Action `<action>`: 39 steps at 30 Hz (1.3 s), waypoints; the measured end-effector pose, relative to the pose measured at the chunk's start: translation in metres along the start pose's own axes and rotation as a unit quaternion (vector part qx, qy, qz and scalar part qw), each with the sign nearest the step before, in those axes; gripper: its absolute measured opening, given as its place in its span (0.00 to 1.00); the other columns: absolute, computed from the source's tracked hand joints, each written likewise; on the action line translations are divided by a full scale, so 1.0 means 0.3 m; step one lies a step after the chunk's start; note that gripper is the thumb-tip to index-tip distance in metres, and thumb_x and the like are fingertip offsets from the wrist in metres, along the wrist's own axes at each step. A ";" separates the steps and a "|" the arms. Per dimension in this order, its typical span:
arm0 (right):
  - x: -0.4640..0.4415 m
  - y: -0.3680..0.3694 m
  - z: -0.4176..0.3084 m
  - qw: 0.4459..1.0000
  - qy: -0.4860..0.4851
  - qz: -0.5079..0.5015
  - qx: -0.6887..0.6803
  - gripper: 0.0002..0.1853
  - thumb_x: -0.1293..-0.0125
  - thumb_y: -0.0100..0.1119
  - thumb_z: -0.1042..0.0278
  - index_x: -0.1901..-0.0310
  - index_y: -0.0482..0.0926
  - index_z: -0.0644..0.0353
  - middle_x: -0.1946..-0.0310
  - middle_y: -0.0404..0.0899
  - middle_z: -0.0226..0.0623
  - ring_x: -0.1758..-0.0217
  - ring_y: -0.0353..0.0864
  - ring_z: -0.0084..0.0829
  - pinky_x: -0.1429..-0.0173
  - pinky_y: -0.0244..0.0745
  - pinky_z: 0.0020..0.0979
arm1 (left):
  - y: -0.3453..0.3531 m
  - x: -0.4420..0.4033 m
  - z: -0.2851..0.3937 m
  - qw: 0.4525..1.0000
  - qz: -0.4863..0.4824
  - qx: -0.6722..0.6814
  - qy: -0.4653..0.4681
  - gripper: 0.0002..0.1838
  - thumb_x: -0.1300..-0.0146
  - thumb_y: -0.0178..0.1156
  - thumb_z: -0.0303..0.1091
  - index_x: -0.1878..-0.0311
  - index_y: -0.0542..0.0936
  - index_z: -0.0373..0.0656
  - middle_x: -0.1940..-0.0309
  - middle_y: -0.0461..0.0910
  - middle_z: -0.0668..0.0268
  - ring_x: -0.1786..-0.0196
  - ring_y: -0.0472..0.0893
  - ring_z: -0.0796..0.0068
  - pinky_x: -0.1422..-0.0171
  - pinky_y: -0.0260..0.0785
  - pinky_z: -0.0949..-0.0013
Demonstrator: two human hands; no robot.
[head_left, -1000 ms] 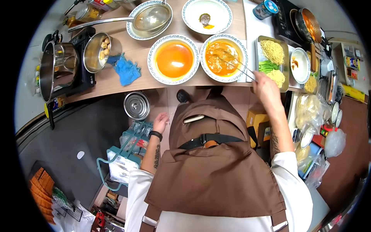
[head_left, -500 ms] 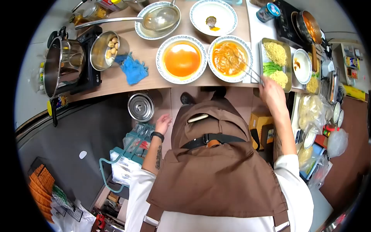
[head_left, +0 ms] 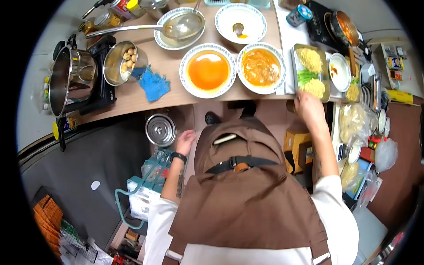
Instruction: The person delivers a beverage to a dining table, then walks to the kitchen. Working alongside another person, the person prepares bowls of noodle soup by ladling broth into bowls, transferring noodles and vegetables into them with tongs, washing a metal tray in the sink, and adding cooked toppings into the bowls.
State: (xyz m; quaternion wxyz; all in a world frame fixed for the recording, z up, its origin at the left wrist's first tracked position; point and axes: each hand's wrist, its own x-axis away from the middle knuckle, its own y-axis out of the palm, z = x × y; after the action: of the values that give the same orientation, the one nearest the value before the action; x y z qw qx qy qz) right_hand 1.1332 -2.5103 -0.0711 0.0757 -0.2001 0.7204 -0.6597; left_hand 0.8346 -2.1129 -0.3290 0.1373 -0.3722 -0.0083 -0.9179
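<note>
My right hand (head_left: 309, 108) is closed at the front edge of the counter, just below the metal tray (head_left: 326, 95); what it grips is too small to make out. Noodles (head_left: 314, 87) and green vegetables (head_left: 305, 77) lie in that tray. To the hand's left is a patterned bowl of orange soup with noodles (head_left: 260, 67), and beside it stands a bowl of plain orange broth (head_left: 208, 70). My left hand (head_left: 185, 140) hangs below the counter with loosely curled fingers, touching nothing visible.
A blue cloth (head_left: 153, 84), a pot with round pieces (head_left: 110, 66) and a large pot (head_left: 59, 84) stand left. A ladle (head_left: 128, 28) rests over a bowl. A white bowl (head_left: 239, 13) is behind. At right are a bowl (head_left: 343, 81) and a pan (head_left: 344, 26).
The thin utensils that my right hand held in the noodle bowl no longer show there. My right hand has stayed near the tray's front corner. The view has shifted slightly.
</note>
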 end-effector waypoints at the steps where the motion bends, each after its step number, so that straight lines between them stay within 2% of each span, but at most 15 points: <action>1: 0.024 -0.025 -0.020 1.000 -0.004 -0.013 0.003 0.09 0.35 0.58 0.68 0.57 0.79 0.63 0.64 0.83 0.52 0.59 0.84 0.53 0.53 0.79 0.49 | 0.017 -0.004 0.039 1.000 -0.004 0.018 0.017 0.17 0.31 0.64 0.35 0.41 0.78 0.42 0.58 0.83 0.70 0.59 0.80 0.83 0.64 0.67 0.79; 3: 0.035 -0.006 -0.048 0.999 -0.001 -0.046 -0.015 0.10 0.35 0.58 0.68 0.56 0.78 0.63 0.64 0.83 0.53 0.59 0.83 0.54 0.53 0.78 0.50 | 0.036 0.038 0.089 0.998 -0.038 0.004 0.040 0.18 0.31 0.64 0.35 0.41 0.79 0.41 0.59 0.83 0.71 0.60 0.80 0.83 0.62 0.69 0.79; 4: 0.013 0.012 -0.057 0.997 -0.045 0.040 -0.041 0.09 0.35 0.57 0.68 0.57 0.79 0.64 0.66 0.83 0.53 0.59 0.83 0.54 0.53 0.78 0.50 | 0.065 0.028 0.130 0.996 -0.062 -0.020 0.058 0.18 0.31 0.64 0.35 0.41 0.79 0.40 0.59 0.83 0.71 0.60 0.80 0.83 0.61 0.70 0.78; 9: 0.083 -0.060 0.003 0.995 0.018 -0.101 0.014 0.12 0.39 0.58 0.68 0.57 0.78 0.66 0.62 0.84 0.54 0.57 0.85 0.50 0.50 0.80 0.46 | 0.243 0.100 0.454 0.978 -0.128 -0.109 0.123 0.18 0.32 0.65 0.32 0.41 0.80 0.36 0.59 0.83 0.69 0.60 0.78 0.85 0.50 0.73 0.75; 12: 0.025 0.011 0.025 0.997 -0.046 -0.018 -0.064 0.12 0.36 0.60 0.69 0.54 0.78 0.65 0.62 0.83 0.52 0.55 0.83 0.52 0.49 0.78 0.47 | 0.410 0.132 0.608 0.955 -0.183 -0.123 0.197 0.19 0.31 0.64 0.32 0.40 0.79 0.36 0.59 0.84 0.68 0.59 0.78 0.85 0.51 0.73 0.76; 13: 0.018 -0.005 0.053 0.998 -0.035 -0.047 -0.038 0.15 0.36 0.60 0.67 0.52 0.78 0.66 0.58 0.84 0.51 0.54 0.84 0.51 0.48 0.79 0.46 | 0.474 0.156 0.674 0.947 -0.205 -0.142 0.203 0.20 0.31 0.64 0.32 0.39 0.79 0.35 0.58 0.84 0.68 0.58 0.78 0.84 0.51 0.73 0.76; 17: 0.113 -0.081 0.194 0.988 -0.042 0.050 -0.137 0.16 0.35 0.61 0.67 0.49 0.77 0.65 0.58 0.83 0.51 0.54 0.83 0.52 0.48 0.79 0.46 | 0.779 0.223 0.854 0.914 -0.265 -0.168 0.257 0.22 0.31 0.64 0.34 0.37 0.77 0.36 0.55 0.83 0.65 0.59 0.79 0.82 0.54 0.74 0.76; 18: 0.109 -0.076 0.242 0.991 -0.039 -0.004 -0.127 0.17 0.34 0.61 0.66 0.47 0.77 0.64 0.55 0.83 0.52 0.53 0.83 0.52 0.48 0.79 0.46 | 0.873 0.206 0.870 0.912 -0.275 -0.164 0.257 0.23 0.31 0.64 0.34 0.36 0.76 0.36 0.54 0.83 0.65 0.60 0.80 0.81 0.54 0.74 0.75; 20: 0.103 -0.063 0.350 0.990 -0.040 -0.036 -0.130 0.19 0.34 0.61 0.65 0.44 0.77 0.64 0.53 0.83 0.53 0.51 0.83 0.52 0.47 0.79 0.45 | 1.062 0.138 0.857 0.915 -0.257 -0.186 0.248 0.32 0.30 0.63 0.39 0.28 0.66 0.35 0.45 0.79 0.57 0.54 0.82 0.74 0.50 0.76 0.71; 22: 0.137 -0.119 0.456 0.980 -0.016 -0.014 -0.199 0.19 0.33 0.60 0.65 0.43 0.77 0.64 0.52 0.82 0.53 0.50 0.83 0.53 0.46 0.79 0.45 | 1.228 0.107 0.877 0.930 -0.152 -0.221 0.252 0.38 0.29 0.61 0.43 0.24 0.58 0.33 0.39 0.75 0.50 0.49 0.83 0.65 0.45 0.76 0.67; 23: 0.156 -0.160 0.517 0.973 -0.006 -0.001 -0.229 0.19 0.33 0.60 0.64 0.43 0.77 0.64 0.51 0.82 0.53 0.49 0.83 0.53 0.46 0.78 0.45 | 1.295 0.075 0.902 0.944 -0.148 -0.204 0.213 0.42 0.29 0.58 0.46 0.23 0.53 0.30 0.32 0.67 0.38 0.37 0.78 0.49 0.32 0.69 0.57; 24: 0.189 -0.194 0.580 0.966 0.023 -0.007 -0.258 0.19 0.32 0.59 0.64 0.43 0.77 0.64 0.51 0.82 0.52 0.49 0.83 0.53 0.46 0.78 0.44 | 1.351 0.015 0.879 0.937 -0.103 -0.223 0.248 0.42 0.29 0.58 0.46 0.23 0.53 0.30 0.32 0.66 0.36 0.36 0.76 0.44 0.30 0.67 0.55; 28: 0.294 -0.225 0.845 0.956 0.101 -0.024 -0.276 0.20 0.32 0.60 0.64 0.42 0.77 0.64 0.52 0.83 0.50 0.52 0.85 0.47 0.46 0.78 0.39 | 1.488 -0.118 0.961 0.950 -0.008 -0.171 0.261 0.29 0.29 0.57 0.44 0.35 0.70 0.29 0.45 0.78 0.36 0.41 0.78 0.40 0.35 0.69 0.53; 29: 0.306 -0.241 0.887 0.946 0.129 -0.046 -0.293 0.20 0.32 0.61 0.63 0.42 0.77 0.65 0.53 0.84 0.49 0.53 0.85 0.43 0.47 0.78 0.38 | 1.493 -0.111 0.997 0.960 0.001 -0.197 0.201 0.23 0.31 0.56 0.41 0.44 0.75 0.30 0.52 0.82 0.38 0.46 0.80 0.39 0.39 0.71 0.51; 39: 0.348 -0.274 1.066 0.909 0.160 -0.060 -0.379 0.19 0.32 0.61 0.69 0.41 0.77 0.67 0.59 0.84 0.39 0.57 0.82 0.28 0.48 0.76 0.30 | 1.478 0.030 1.009 0.946 0.066 -0.218 0.232 0.23 0.35 0.51 0.37 0.42 0.71 0.29 0.58 0.83 0.40 0.52 0.83 0.41 0.44 0.73 0.50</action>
State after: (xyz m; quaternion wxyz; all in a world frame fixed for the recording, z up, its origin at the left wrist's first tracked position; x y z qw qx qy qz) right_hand 1.1732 -2.8491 -0.0120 -0.1624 -0.1485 0.9053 -0.3634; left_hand 1.1491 -2.5062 -0.1427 0.1111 -0.1696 0.2484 -0.9472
